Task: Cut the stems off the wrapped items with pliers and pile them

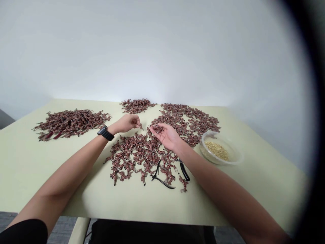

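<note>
**Left hand** (126, 123): closed to a pinch, fingertips together. One reddish-brown piece (140, 126) hangs just past them, long axis roughly upright. It appears held, though it is too small here to be sure. Black watch (106, 133) on the wrist.

**Right hand** (165, 134): open, fingers spread and pointing toward the left hand, gripping nothing visible. Its fingertips (153, 128) sit just to the right of the piece and over the inner edge of the front pile (134, 159).

**Piles:** the front pile lies below both hands, closer to the right. Right pile (189, 122) lies beyond the right hand, far pile (137, 105) beyond the gap between the hands, left pile (71, 123) well to the left. All hold small, twisted reddish-brown pieces; their exact kind cannot be told.

**Also present:** black-handled pliers (184, 172) at the near edge of the front pile, handles splayed. Clear bowl (220, 149) of pale grains (217, 150) beside the right pile.

**Surroundings:** pale green table (30, 162); white wall (152, 51) behind.
</note>
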`<action>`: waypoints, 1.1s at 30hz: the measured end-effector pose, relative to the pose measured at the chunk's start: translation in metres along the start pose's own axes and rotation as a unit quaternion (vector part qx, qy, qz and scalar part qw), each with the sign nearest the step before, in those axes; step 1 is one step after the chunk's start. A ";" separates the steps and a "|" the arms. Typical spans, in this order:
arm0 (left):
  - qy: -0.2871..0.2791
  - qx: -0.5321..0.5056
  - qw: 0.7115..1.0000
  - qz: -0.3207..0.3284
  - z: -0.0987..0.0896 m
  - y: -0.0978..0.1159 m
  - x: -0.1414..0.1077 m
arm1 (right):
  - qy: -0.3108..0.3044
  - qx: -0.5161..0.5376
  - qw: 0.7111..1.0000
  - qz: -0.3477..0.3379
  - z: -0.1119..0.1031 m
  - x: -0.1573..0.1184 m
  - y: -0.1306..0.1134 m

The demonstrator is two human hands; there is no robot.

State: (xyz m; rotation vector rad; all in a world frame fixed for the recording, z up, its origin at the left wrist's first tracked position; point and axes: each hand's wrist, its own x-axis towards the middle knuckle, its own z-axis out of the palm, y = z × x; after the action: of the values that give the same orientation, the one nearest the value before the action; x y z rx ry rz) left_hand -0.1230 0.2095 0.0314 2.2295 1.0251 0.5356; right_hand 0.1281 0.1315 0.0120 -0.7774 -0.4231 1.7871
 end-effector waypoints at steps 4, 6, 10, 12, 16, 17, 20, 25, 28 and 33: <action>0.014 -0.078 0.996 0.040 0.003 0.040 -0.003 | -0.007 -0.009 1.000 0.002 0.000 0.000 0.002; 0.026 -0.074 0.994 0.071 0.009 0.059 -0.004 | -0.001 -0.014 1.000 -0.002 0.001 -0.001 0.003; 0.062 -0.085 0.991 0.089 0.018 0.079 -0.006 | 0.006 -0.015 1.000 -0.006 0.004 -0.003 0.003; 0.061 -0.125 0.987 0.084 0.023 0.081 -0.006 | -0.001 -0.014 1.000 -0.005 0.005 -0.004 0.003; 0.060 -0.168 0.981 0.077 0.035 0.075 -0.003 | -0.015 -0.004 1.000 -0.003 0.008 -0.006 0.005; 0.070 -0.162 0.981 0.075 0.038 0.072 -0.003 | -0.016 -0.001 1.000 -0.002 0.008 -0.006 0.006; 0.122 -0.125 0.982 0.065 0.045 0.065 -0.002 | -0.024 -0.010 1.000 0.016 0.009 -0.008 0.009; 0.129 -0.085 0.987 0.048 0.048 0.059 0.000 | -0.042 -0.018 0.998 0.052 0.013 -0.014 0.010; 0.145 -0.068 0.987 0.032 0.040 0.052 0.002 | -0.037 -0.020 0.997 0.058 0.014 -0.014 0.008; 0.036 0.076 0.996 -0.012 0.010 0.023 0.000 | 0.005 -0.011 0.999 0.029 0.006 -0.006 0.002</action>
State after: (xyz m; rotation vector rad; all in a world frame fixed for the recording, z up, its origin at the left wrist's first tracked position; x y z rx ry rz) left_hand -0.1047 0.1937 0.0399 2.3415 1.1616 0.5473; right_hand 0.1233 0.1257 0.0171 -0.8220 -0.4181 1.8350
